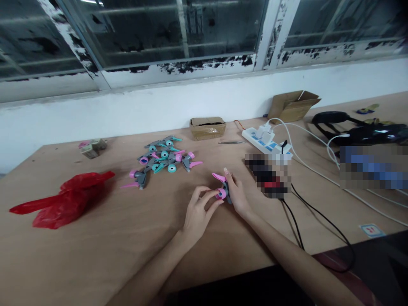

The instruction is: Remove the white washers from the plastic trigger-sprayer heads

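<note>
Both hands hold one small pink-and-grey plastic piece (220, 194) above the table. It has a round pink ring at its near end and a pink lever sticking up to the left. The fingertips of my left hand (198, 210) pinch the ring. My right hand (237, 195) grips the grey body from the right, its thumb up beside the lever. The palm side of the right hand hides part of the piece. A pile of similar plastic pieces (164, 155) in teal, pink and grey lies beyond my left hand; one such piece (140, 178) sits at its near left.
To the left lie a red plastic bag (75, 197) and small pale blocks (92, 147). Along the wall stand a cardboard box (208, 128), an open carton (293, 106) and a power strip (267, 142). White cables (307, 163) and black cables (321, 216) cross the right side.
</note>
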Motion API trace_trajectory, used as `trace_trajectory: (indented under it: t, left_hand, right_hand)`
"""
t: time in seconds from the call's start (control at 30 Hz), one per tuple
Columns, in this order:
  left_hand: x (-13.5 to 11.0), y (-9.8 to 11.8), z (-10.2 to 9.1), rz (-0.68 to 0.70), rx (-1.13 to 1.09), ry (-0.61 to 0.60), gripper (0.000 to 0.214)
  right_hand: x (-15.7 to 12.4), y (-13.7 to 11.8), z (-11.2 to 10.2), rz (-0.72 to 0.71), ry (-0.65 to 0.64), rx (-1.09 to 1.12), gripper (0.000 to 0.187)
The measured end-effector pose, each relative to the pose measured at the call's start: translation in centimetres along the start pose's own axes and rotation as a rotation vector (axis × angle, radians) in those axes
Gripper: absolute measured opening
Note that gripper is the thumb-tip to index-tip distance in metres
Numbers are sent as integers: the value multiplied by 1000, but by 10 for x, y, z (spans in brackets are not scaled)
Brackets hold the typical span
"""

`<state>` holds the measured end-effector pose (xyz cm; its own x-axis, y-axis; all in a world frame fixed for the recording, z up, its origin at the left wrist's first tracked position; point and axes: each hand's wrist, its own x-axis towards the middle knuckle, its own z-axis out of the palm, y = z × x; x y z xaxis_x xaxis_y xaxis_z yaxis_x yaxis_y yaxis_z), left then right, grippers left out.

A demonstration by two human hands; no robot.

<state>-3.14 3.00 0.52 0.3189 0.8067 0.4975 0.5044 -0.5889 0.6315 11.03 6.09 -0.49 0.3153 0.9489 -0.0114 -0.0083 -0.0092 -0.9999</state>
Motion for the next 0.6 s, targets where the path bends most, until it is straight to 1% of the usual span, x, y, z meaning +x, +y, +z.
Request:
trace_trajectory:
  t: [0.13, 0.33, 0.43, 0.6]
  left_hand:
    - [2, 1, -1, -46, -54, 1, 15]
    - [4, 2, -3, -107, -111, -8, 12]
    - [4, 3, -2, -115, -129, -16, 11]
    - [2, 1, 0, -90, -152, 25, 18]
  right_hand:
    - [2, 2, 0, -22, 27, -33, 45]
    - [3, 4, -1, -36, 19, -43, 44]
    - [3, 4, -1, -31, 4, -29, 44]
    - [3, 4, -1, -9, 11, -7, 44]
